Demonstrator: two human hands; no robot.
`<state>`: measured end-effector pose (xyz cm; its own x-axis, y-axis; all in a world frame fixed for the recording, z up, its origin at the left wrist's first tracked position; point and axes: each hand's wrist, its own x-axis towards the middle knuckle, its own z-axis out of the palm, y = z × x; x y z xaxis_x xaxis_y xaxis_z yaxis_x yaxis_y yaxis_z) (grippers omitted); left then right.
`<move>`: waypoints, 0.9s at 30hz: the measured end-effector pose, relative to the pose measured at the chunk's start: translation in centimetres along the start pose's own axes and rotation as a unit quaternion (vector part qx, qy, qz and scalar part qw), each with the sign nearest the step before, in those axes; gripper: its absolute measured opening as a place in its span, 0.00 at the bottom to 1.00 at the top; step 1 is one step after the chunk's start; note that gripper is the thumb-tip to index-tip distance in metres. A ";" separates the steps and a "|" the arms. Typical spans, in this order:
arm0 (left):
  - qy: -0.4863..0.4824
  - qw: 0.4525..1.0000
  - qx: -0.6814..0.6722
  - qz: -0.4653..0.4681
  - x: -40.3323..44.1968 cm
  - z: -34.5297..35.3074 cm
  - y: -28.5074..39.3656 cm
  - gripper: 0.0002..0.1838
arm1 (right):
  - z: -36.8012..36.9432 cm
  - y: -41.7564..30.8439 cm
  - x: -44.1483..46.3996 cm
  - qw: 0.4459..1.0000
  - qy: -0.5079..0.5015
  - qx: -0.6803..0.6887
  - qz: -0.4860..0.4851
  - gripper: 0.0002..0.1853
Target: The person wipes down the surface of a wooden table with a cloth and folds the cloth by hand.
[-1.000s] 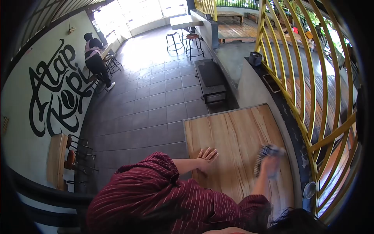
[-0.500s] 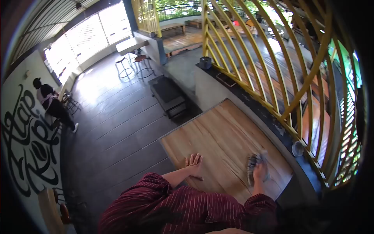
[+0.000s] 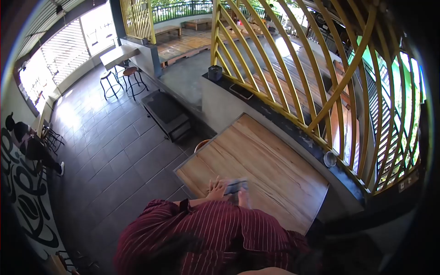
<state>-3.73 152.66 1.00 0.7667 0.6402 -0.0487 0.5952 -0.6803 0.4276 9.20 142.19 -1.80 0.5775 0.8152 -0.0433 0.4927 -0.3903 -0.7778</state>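
Note:
My left hand (image 3: 216, 188) lies on the near left part of the wooden tabletop (image 3: 270, 167), its fingers spread. Close beside it is a grey-blue cloth (image 3: 236, 185), smeared by motion. My right hand (image 3: 244, 199) is on the near side of the cloth and has hold of it against the wood; its fingers are blurred. Whether the cloth touches my left hand, I cannot tell.
Yellow slats (image 3: 293, 110) rise from a low wall beyond the table. A clear glass dish (image 3: 330, 159) and a dark pot (image 3: 215, 73) stand on its ledge. Further off are a black low table (image 3: 165, 112), stools (image 3: 133, 82) and a person (image 3: 34, 144) at left.
My right hand has swept the cloth leftward across the tabletop, from the right side to beside my left hand. My left hand stays on the table. The whole view has shifted.

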 end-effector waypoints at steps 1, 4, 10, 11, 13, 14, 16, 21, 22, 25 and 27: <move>-0.003 1.000 0.000 0.000 0.1 0.6 -1.3 0.38 | 2.7 1.0 0.6 1.000 -0.001 0.001 0.003 0.23; -0.050 0.969 -0.086 0.225 1.1 1.2 -6.5 0.34 | 9.9 4.1 4.2 0.985 -0.037 0.168 -0.023 0.24; -0.019 0.982 0.099 0.162 2.9 -5.1 -11.0 0.37 | -0.6 1.2 5.4 0.978 0.125 0.135 0.098 0.23; -0.027 0.978 0.098 0.182 4.1 -5.8 -11.4 0.37 | -2.6 1.4 5.2 0.980 0.158 0.062 0.104 0.22; -0.015 0.984 0.113 0.137 6.8 -6.5 -12.1 0.39 | -5.6 1.0 3.4 0.974 0.181 -0.077 0.112 0.21; -0.018 0.981 0.112 0.155 8.7 -6.7 -12.2 0.39 | -6.9 0.8 3.1 0.954 0.180 -0.214 0.104 0.21; -0.029 0.980 0.127 0.150 11.8 -6.5 -12.0 0.39 | -8.1 1.7 1.3 0.952 0.167 -0.254 0.049 0.21; 0.026 0.991 0.013 0.127 21.8 -4.6 -10.3 0.38 | -8.2 2.5 -0.2 0.941 0.209 -0.265 0.035 0.25; 0.020 0.989 0.010 0.144 23.6 -3.7 -9.6 0.38 | -8.5 2.8 -0.1 0.937 0.220 -0.268 0.048 0.25; 0.057 0.990 0.094 0.088 28.9 -4.3 -7.1 0.37 | -8.3 2.6 -0.1 0.941 0.204 -0.266 0.041 0.24; 0.050 0.991 0.090 0.083 32.9 -3.6 -6.0 0.38 | -8.7 1.8 0.0 0.944 0.194 -0.259 0.063 0.24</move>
<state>17.04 179.06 0.13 0.8352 0.5406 0.1013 0.5038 -0.8258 0.2533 15.76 137.71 2.23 0.7981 0.5698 0.1959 0.5985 -0.7119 -0.3674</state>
